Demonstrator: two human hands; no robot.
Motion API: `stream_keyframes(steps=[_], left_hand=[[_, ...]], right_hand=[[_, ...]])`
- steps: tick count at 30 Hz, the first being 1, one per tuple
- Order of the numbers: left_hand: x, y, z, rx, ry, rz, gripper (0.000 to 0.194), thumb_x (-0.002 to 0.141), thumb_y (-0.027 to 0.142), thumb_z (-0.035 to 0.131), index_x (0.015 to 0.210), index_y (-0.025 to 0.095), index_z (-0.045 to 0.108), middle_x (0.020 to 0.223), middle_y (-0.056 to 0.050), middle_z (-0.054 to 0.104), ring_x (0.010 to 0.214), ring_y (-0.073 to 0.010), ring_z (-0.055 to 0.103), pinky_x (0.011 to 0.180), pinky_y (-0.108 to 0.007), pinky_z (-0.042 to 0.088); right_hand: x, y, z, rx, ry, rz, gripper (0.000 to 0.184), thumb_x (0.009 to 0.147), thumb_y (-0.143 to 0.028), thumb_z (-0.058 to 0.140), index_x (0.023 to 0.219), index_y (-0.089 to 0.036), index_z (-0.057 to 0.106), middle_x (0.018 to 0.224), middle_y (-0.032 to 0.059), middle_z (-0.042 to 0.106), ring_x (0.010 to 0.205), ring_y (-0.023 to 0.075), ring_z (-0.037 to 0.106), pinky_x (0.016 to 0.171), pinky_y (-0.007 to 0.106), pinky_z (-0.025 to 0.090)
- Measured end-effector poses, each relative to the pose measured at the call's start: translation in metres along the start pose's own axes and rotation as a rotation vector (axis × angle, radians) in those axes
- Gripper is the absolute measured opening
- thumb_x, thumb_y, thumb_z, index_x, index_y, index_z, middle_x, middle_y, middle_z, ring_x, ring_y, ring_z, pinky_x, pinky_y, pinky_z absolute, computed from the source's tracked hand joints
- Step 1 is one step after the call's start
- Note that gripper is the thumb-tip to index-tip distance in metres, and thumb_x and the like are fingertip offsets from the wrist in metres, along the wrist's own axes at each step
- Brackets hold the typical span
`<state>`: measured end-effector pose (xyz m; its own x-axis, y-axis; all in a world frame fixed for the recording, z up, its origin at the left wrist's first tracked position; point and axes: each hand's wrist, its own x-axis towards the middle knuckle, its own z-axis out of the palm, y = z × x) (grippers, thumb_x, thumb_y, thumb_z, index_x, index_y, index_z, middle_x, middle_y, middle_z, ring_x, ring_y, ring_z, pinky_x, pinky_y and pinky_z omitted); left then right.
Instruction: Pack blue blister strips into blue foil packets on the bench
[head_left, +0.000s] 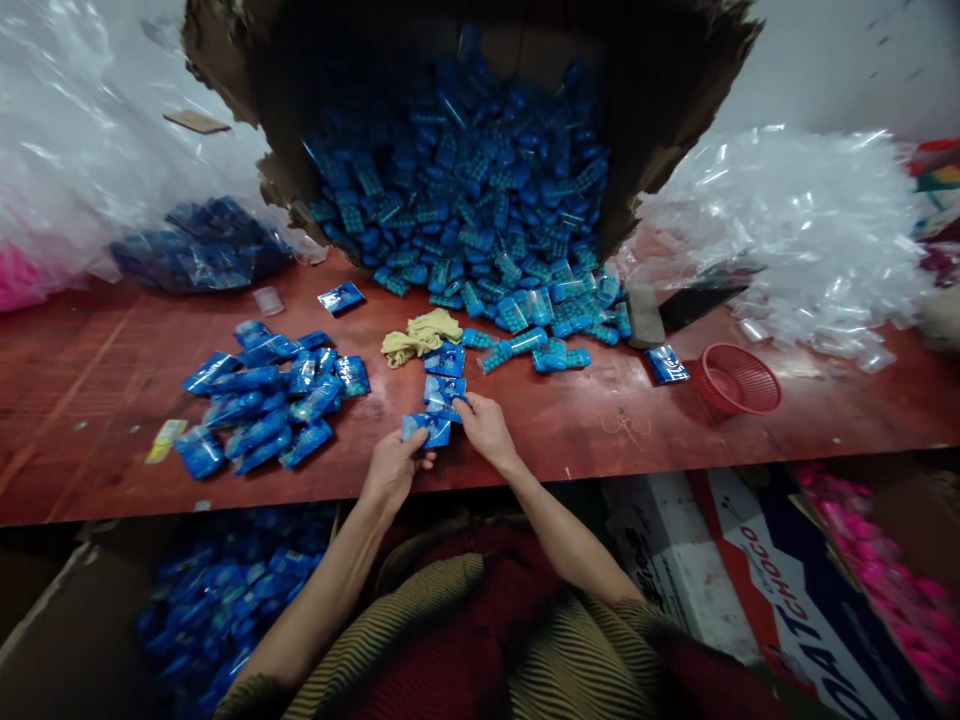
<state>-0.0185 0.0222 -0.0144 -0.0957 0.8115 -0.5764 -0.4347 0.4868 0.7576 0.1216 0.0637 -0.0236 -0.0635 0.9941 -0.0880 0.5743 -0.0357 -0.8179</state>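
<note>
We've got our left hand (390,468) pinching a blue packet (436,432) just below frame centre, our right hand (486,428) gripping a second packet (442,388) just above; can't tell if the two are joined. Both sit at the front of the red worktop (555,440), packet pile (262,395) left, yellow cloth (424,335) above, small bottles (480,200) spilling from the torn carton (221,50) top centre, red basket (739,403) right.

Glossy plastic packets (437,431); matt, rough-edged cardboard box (219,55).
</note>
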Motion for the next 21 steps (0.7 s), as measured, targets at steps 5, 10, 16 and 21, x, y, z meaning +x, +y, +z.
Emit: stream_keyframes(steps=[5, 10, 16, 21], left_hand=[[-0.006, 0.007, -0.005, -0.043, 0.031, 0.072, 0.037, 0.047, 0.03, 0.082, 0.069, 0.009, 0.062, 0.056, -0.001, 0.062, 0.042, -0.0087, 0.052, 0.037, -0.018, 0.039], [0.002, 0.006, 0.013, -0.114, -0.013, 0.011, 0.034, 0.047, 0.028, 0.082, 0.066, 0.01, 0.06, 0.051, 0.001, 0.059, 0.041, -0.0087, 0.051, 0.036, -0.018, 0.037], [0.007, -0.001, 0.021, -0.121, -0.029, 0.059, 0.036, 0.047, 0.033, 0.082, 0.067, 0.01, 0.062, 0.055, 0.0, 0.061, 0.042, -0.0074, 0.05, 0.037, -0.018, 0.036], [0.005, -0.001, 0.025, -0.035, -0.004, 0.1, 0.034, 0.048, 0.034, 0.08, 0.066, 0.011, 0.062, 0.054, 0.0, 0.061, 0.043, -0.0084, 0.05, 0.039, -0.019, 0.035]], right_hand=[[-0.004, -0.014, -0.008, -0.396, -0.253, -0.094, 0.034, 0.088, -0.025, 0.045, 0.12, -0.024, 0.052, 0.104, 0.0078, 0.062, 0.092, 0.0218, 0.06, 0.076, 0.031, 0.044], [-0.007, -0.016, -0.025, -0.474, -0.174, -0.114, 0.051, 0.088, -0.025, 0.043, 0.138, -0.018, 0.036, 0.128, 0.0151, 0.049, 0.109, 0.0275, 0.053, 0.084, 0.038, 0.046], [-0.003, -0.004, -0.028, -0.277, 0.041, -0.095, 0.03, 0.09, -0.027, 0.042, 0.108, -0.019, 0.064, 0.11, 0.0105, 0.061, 0.103, 0.0236, 0.055, 0.092, 0.038, 0.041], [-0.004, -0.003, -0.023, 0.328, -0.073, -0.042, 0.028, 0.08, -0.038, 0.054, 0.094, -0.016, 0.066, 0.083, 0.0028, 0.063, 0.073, 0.0145, 0.056, 0.071, 0.027, 0.045]])
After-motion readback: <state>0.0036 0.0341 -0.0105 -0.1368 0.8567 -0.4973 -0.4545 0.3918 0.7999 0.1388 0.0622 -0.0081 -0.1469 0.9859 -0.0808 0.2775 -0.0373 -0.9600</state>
